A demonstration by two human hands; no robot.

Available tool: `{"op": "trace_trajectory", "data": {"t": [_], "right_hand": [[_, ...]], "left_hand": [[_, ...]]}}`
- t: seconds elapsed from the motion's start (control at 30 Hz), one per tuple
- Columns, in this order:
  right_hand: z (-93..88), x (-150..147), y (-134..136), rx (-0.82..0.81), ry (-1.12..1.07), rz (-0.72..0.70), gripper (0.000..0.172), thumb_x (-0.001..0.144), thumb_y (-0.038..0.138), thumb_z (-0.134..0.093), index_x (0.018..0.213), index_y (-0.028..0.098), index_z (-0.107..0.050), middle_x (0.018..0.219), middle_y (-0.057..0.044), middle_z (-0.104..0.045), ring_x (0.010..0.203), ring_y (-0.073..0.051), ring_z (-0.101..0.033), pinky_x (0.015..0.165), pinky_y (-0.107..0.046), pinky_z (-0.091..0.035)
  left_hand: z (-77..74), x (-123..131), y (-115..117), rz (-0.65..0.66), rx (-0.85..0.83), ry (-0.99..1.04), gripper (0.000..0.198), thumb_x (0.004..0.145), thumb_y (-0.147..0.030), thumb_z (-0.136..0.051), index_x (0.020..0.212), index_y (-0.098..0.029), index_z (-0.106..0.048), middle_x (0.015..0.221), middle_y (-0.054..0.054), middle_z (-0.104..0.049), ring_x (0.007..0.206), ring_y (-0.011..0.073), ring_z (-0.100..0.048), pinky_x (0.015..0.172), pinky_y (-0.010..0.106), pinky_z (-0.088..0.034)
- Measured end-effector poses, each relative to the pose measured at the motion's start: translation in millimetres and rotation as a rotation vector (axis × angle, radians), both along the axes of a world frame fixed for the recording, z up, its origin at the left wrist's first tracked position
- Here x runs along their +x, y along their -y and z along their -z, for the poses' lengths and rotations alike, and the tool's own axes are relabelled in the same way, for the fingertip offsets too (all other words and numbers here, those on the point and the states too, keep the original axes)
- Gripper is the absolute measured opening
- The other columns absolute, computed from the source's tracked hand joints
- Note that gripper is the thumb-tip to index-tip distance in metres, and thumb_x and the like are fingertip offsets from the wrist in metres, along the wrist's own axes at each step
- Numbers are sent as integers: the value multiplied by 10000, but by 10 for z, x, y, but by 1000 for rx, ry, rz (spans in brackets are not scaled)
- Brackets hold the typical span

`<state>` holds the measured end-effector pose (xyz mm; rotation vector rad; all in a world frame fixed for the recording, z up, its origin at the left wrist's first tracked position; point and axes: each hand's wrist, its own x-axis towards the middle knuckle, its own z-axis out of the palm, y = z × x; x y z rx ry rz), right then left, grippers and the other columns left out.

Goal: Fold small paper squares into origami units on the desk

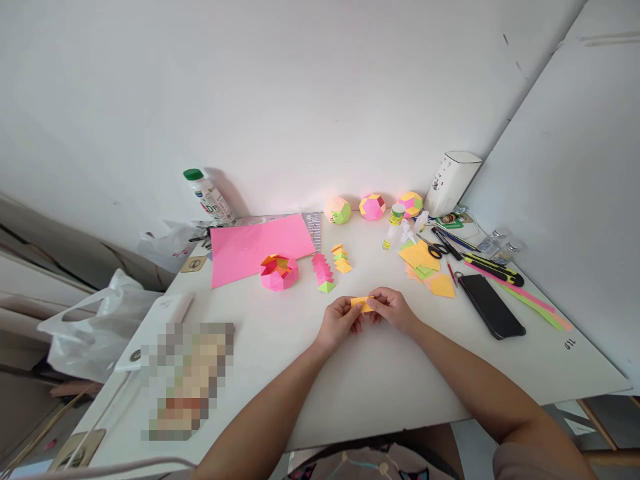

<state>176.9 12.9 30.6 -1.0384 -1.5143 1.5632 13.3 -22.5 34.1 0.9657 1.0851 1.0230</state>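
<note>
A small folded yellow-orange paper (pixel 361 305) is held between my two hands above the white table. My left hand (pixel 341 323) pinches its left side, and my right hand (pixel 392 309) grips its right side, with the thumbs on the near face. Beyond my hands lie a stack of folded pink pieces with a green one (pixel 323 272) and a stack of orange and green pieces (pixel 342 259). To their left sits an open pink paper ball (pixel 279 271) with orange inside.
Pink sheet (pixel 255 245) and bottle (pixel 210 198) stand back left; three paper balls line the wall. At right are a glue stick (pixel 395 217), loose yellow papers (pixel 421 259), scissors (pixel 438 250), cutter (pixel 495 269) and black phone (pixel 491 303). A white bag (pixel 95 333) hangs left.
</note>
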Motion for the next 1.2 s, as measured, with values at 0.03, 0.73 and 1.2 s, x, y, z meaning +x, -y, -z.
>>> {"op": "trace_trajectory", "data": {"t": [0.03, 0.73, 1.2], "right_hand": [[1, 0, -2, -3, 2, -1, 252, 782, 423, -600, 814, 176, -559, 616, 9, -637, 488, -122, -584, 479, -242, -446], [1, -1, 8, -27, 7, 2, 292, 777, 450, -595, 812, 161, -574, 647, -9, -653, 489, -124, -599, 461, -236, -449], [27, 0, 3, -20, 23, 15, 288, 764, 442, -608, 799, 157, -576, 602, -8, -653, 471, -124, -599, 444, -229, -453]], "left_hand": [[9, 1, 0, -4, 6, 3, 398, 710, -501, -629, 857, -142, -541, 567, -21, -568, 435, 89, -514, 423, 212, -402], [36, 9, 14, -19, 23, 6, 361, 724, -474, -628, 848, -146, -543, 607, -11, -579, 476, 93, -528, 449, 218, -409], [18, -25, -14, 43, -14, -42, 366, 703, -496, -640, 756, -156, -515, 560, -12, -595, 403, 93, -519, 387, 206, -387]]}}
